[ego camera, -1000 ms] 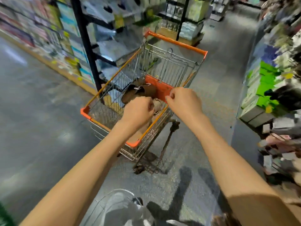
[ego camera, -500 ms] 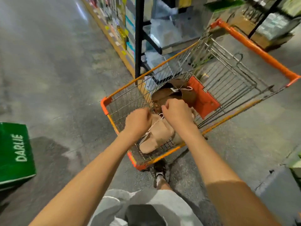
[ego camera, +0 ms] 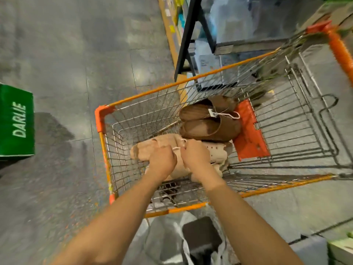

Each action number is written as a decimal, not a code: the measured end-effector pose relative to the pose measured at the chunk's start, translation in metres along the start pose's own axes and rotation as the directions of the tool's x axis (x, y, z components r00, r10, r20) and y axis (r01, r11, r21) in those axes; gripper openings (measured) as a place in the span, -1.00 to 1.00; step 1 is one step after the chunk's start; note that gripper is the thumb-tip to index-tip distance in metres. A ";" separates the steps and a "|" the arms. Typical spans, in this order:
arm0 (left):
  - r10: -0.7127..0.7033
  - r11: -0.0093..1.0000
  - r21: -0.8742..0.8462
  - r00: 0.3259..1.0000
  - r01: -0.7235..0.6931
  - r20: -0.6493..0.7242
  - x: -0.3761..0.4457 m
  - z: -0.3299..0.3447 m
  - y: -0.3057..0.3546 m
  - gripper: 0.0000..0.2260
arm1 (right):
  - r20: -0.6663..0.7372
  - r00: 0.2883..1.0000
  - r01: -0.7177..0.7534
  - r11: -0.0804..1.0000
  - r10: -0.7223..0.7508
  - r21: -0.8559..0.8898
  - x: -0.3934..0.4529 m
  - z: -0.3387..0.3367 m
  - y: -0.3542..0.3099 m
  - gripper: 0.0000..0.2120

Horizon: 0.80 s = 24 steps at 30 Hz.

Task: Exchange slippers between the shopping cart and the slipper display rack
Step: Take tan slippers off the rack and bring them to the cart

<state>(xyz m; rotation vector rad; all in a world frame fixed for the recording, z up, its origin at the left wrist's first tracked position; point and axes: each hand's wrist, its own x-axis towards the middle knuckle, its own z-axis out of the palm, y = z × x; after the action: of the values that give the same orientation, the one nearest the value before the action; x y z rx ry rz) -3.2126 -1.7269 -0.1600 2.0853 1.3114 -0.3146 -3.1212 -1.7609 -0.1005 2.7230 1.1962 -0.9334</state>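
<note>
Two hands are curled closed inside the shopping cart [ego camera: 104,119]: the left hand [ego camera: 162,161] and right hand [ego camera: 195,154] are clamped on the beige slippers [ego camera: 217,152], beside the brown slippers [ego camera: 208,123].

- The left hand [ego camera: 162,159] and right hand [ego camera: 196,156] cover the middle of the beige slippers [ego camera: 217,152]; their fingertips are out of sight.
- The shopping cart [ego camera: 103,119] handle runs off the frame at 3 o'clock.
- The green box [ego camera: 17,121] is cropped at 9 o'clock.
- Shelf goods at 12 o'clock are blurred beyond reading.
</note>
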 end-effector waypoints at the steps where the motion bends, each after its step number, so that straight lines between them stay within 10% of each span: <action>1: -0.007 1.000 0.000 1.000 0.007 0.017 0.007 0.005 0.001 -0.78 | 0.015 1.000 -0.017 1.000 0.017 -0.002 0.006 0.002 0.005 -0.73; 14: -0.174 0.982 0.099 0.973 0.160 0.153 0.055 0.029 0.019 -0.67 | 0.182 0.980 -0.089 0.996 0.085 0.012 0.068 0.029 0.040 -0.94; 24: -0.217 0.973 0.117 0.958 0.198 0.185 0.094 0.063 0.003 -0.42 | 0.254 0.962 -0.114 0.993 0.101 0.034 0.136 0.081 0.037 -0.65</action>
<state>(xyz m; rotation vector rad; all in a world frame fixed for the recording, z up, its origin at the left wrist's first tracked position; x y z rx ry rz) -3.1569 -1.6999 -0.2549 1.9385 1.4199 -0.6723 -3.0663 -1.7174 -0.2471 2.5726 0.9823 -1.2621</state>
